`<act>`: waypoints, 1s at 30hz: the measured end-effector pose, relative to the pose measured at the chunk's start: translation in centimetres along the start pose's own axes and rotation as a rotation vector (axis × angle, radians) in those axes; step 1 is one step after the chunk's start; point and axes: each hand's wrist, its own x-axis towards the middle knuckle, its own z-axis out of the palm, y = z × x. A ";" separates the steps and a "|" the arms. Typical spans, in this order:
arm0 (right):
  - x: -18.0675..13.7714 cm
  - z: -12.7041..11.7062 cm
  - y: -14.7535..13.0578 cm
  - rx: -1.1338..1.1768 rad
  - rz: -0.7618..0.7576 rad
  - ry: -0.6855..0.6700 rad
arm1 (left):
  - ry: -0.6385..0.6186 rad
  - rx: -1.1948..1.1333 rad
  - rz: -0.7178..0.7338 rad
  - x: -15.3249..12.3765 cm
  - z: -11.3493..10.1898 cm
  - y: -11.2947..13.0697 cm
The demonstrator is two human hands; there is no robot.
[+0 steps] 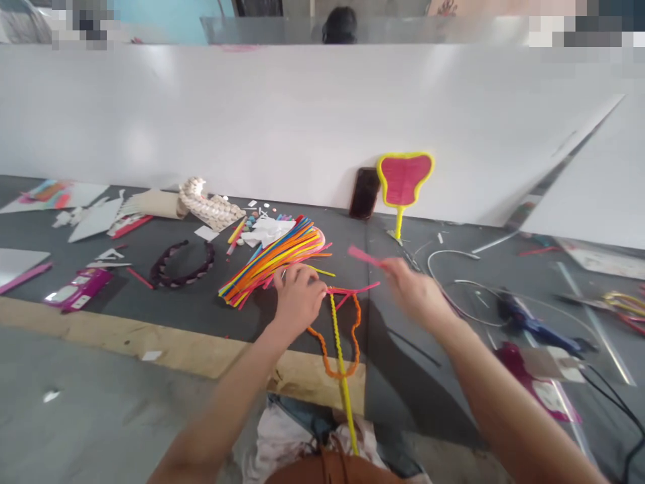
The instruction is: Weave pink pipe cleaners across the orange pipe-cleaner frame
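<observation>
My left hand [298, 296] is closed, pinching the top of a wire frame [342, 336] made of an orange pipe-cleaner loop on a yellow stem, where pink pipe cleaners cross it. My right hand [416, 289] is blurred by motion and grips a pink pipe cleaner [363, 256] that sticks out to the left. A fanned pile of coloured pipe cleaners [277, 259] lies just behind my left hand on the dark mat [201, 302].
A finished pink and yellow fan shape [403, 181] and a phone [365, 193] lean on the white board. A dark braided headband [181, 265], a woven white piece [209, 205], bent wire hoops [453, 269], a blue glue gun [534, 326] and paper scraps lie around.
</observation>
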 end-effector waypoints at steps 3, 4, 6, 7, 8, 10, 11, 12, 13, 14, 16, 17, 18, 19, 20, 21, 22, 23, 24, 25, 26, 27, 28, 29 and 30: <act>-1.6 2.3 -0.3 -0.155 -0.160 -0.148 | -0.073 0.022 -0.003 -0.3 1.0 1.0; -1.9 2.8 -0.4 -0.189 -0.178 -0.174 | -0.089 0.025 -0.020 -0.4 1.4 1.0; -2.0 3.3 -0.6 -0.243 -0.171 -0.201 | -0.109 0.027 -0.044 -0.6 1.9 0.9; -2.0 3.5 -0.7 -0.264 -0.160 -0.205 | -0.112 0.030 -0.049 -0.7 2.1 0.8; -1.8 3.5 -0.8 -0.281 -0.155 -0.208 | -0.112 0.034 -0.052 -0.7 2.2 0.8; -1.4 3.7 -1.2 -0.303 -0.167 -0.217 | -0.110 0.045 -0.055 -0.8 2.3 0.8; -1.2 3.8 -1.4 -0.306 -0.179 -0.226 | -0.111 0.049 -0.055 -0.9 2.3 0.9; -0.9 4.1 -1.7 -0.306 -0.191 -0.239 | -0.115 0.050 -0.053 -0.9 2.3 0.9; -0.7 4.3 -1.9 -0.303 -0.202 -0.254 | -0.120 0.049 -0.050 -0.9 2.3 1.0; -0.5 4.6 -2.2 -0.297 -0.211 -0.270 | -0.125 0.045 -0.047 -0.9 2.3 1.1; -0.2 5.2 -2.7 -0.278 -0.227 -0.300 | -0.136 0.037 -0.040 -0.9 2.3 1.3; -0.1 5.4 -2.8 -0.269 -0.234 -0.311 | -0.138 0.036 -0.041 -1.0 2.3 1.3; 0.0 5.6 -2.9 -0.263 -0.239 -0.317 | -0.139 0.035 -0.043 -1.0 2.3 1.3; 0.2 5.7 -3.0 -0.258 -0.242 -0.319 | -0.139 0.035 -0.044 -1.0 2.3 1.3; 0.3 5.8 -3.0 -0.255 -0.243 -0.318 | -0.137 0.036 -0.047 -1.0 2.4 1.3; 0.5 5.9 -3.0 -0.252 -0.245 -0.314 | -0.135 0.036 -0.050 -1.0 2.4 1.3; 0.6 5.9 -3.1 -0.246 -0.248 -0.308 | -0.133 0.036 -0.053 -1.1 2.4 1.2; 0.8 6.1 -3.2 -0.237 -0.253 -0.301 | -0.133 0.038 -0.054 -1.1 2.4 1.2; 0.9 6.2 -3.3 -0.226 -0.259 -0.294 | -0.133 0.040 -0.055 -1.1 2.5 1.3; 1.0 6.5 -3.5 -0.212 -0.264 -0.285 | -0.132 0.042 -0.055 -1.1 2.5 1.3; 1.2 6.8 -3.6 -0.198 -0.264 -0.275 | -0.130 0.045 -0.054 -1.1 2.5 1.3; 1.3 7.1 -3.8 -0.186 -0.261 -0.264 | -0.127 0.048 -0.051 -1.1 2.6 1.3; 1.3 7.4 -3.9 -0.175 -0.255 -0.255 | -0.124 0.051 -0.048 -1.1 2.6 1.3; 1.3 7.8 -4.1 -0.167 -0.247 -0.243 | -0.121 0.054 -0.044 -1.1 2.7 1.3; 1.3 8.0 -4.2 -0.161 -0.239 -0.232 | -0.117 0.058 -0.042 -1.1 2.8 1.3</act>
